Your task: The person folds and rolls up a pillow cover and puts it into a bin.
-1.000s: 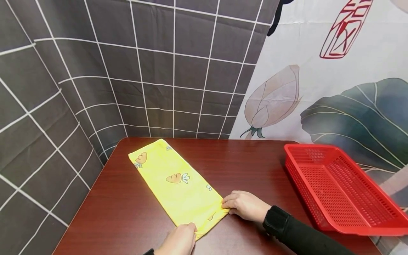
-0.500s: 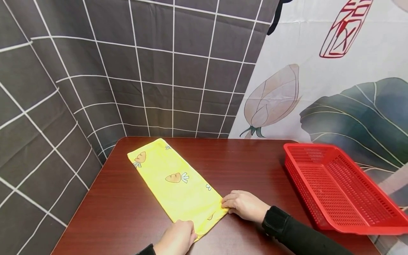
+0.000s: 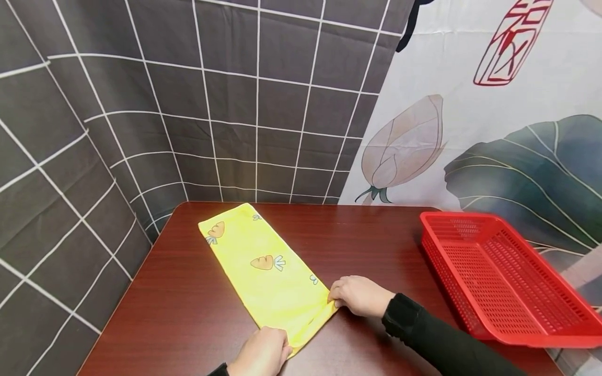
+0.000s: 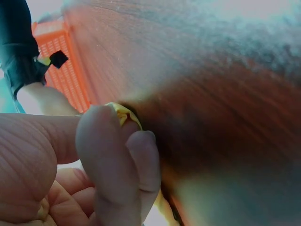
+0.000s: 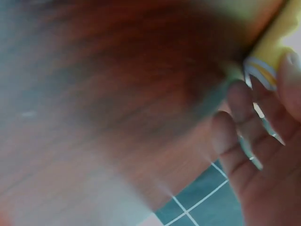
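A folded yellow cloth (image 3: 268, 284) printed with carrots lies slantwise on the table as a long strip. At its near left corner, my left hand (image 3: 264, 351) pinches the edge. The left wrist view shows a bit of yellow cloth (image 4: 123, 113) between the thumb and fingers of that hand. My right hand (image 3: 359, 296) grips the near right corner, where the cloth is creased along its near edge. In the right wrist view the cloth (image 5: 270, 61) sits between thumb and forefinger, while the other fingers (image 5: 223, 132) extend loosely. The cloth's underside is hidden.
A red perforated plastic basket (image 3: 508, 282) stands at the right side of the dark reddish-brown table (image 3: 188, 313). Behind the table hang a grey gridded cloth (image 3: 226, 104) and a white sheet (image 3: 423, 68) with a lotus print.
The cloth's far end has shifted slightly to the right. My right hand has moved up a little, and the near edge has folded over further. The left hand keeps its hold.
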`<state>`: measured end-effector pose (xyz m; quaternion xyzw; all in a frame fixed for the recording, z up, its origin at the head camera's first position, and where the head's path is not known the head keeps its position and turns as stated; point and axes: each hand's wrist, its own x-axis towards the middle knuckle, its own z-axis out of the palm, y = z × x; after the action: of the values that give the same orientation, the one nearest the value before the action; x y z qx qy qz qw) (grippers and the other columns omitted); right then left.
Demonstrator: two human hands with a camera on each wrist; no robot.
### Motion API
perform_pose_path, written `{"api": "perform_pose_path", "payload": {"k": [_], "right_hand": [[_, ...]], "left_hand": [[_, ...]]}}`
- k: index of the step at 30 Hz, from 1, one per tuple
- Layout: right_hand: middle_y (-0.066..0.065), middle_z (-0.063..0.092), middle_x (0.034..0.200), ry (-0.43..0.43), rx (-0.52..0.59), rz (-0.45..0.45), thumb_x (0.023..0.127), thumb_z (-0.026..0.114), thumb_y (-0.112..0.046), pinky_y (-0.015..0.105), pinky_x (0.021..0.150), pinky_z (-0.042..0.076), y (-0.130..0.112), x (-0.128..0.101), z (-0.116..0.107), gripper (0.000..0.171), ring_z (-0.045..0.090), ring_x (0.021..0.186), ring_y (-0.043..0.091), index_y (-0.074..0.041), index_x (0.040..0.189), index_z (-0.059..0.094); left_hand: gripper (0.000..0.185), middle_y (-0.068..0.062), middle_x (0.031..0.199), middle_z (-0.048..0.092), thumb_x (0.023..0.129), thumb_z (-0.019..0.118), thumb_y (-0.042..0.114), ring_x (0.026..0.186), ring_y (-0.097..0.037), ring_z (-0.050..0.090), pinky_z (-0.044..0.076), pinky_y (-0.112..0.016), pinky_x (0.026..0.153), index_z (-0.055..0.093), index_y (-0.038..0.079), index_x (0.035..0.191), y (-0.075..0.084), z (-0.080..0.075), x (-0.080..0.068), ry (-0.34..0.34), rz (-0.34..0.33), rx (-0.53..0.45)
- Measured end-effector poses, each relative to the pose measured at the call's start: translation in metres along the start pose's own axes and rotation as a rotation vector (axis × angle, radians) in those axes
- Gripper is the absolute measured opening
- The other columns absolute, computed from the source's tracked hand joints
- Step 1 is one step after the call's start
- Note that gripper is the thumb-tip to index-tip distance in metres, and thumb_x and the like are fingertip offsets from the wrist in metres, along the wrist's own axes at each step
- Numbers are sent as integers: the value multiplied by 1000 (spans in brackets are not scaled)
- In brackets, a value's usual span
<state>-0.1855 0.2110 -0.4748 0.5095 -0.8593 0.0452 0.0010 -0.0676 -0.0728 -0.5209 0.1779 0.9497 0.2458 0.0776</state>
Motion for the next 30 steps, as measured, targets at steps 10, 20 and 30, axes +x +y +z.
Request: {"api": "perform_pose_path", "payload": {"k": [10, 20, 30], "right_hand": [[-16, 58, 77, -258, 352, 254, 97, 77, -17, 20, 69, 46, 7, 25, -18, 14, 50, 70, 1, -22, 88, 69], [-16, 55, 67, -299, 348, 278, 86, 82, -16, 18, 60, 40, 12, 44, -19, 20, 47, 62, 0, -22, 75, 67], [-11, 57, 65, -343, 348, 439, 80, 94, -21, 23, 60, 40, 8, 60, -25, 29, 50, 64, 7, -18, 68, 68]], "left_hand": [[33, 19, 62, 49, 93, 78, 30, 57, 1, 46, 41, -25, 54, 57, 28, 67, -21, 25, 2, 65, 22, 5], [32, 16, 61, 50, 93, 78, 27, 56, -1, 45, 41, -25, 54, 60, 23, 68, -10, 10, -4, 67, 2, -46], [34, 18, 61, 49, 92, 79, 31, 55, -1, 46, 42, -26, 54, 57, 27, 67, -22, 24, 1, 53, -44, -44]]}}
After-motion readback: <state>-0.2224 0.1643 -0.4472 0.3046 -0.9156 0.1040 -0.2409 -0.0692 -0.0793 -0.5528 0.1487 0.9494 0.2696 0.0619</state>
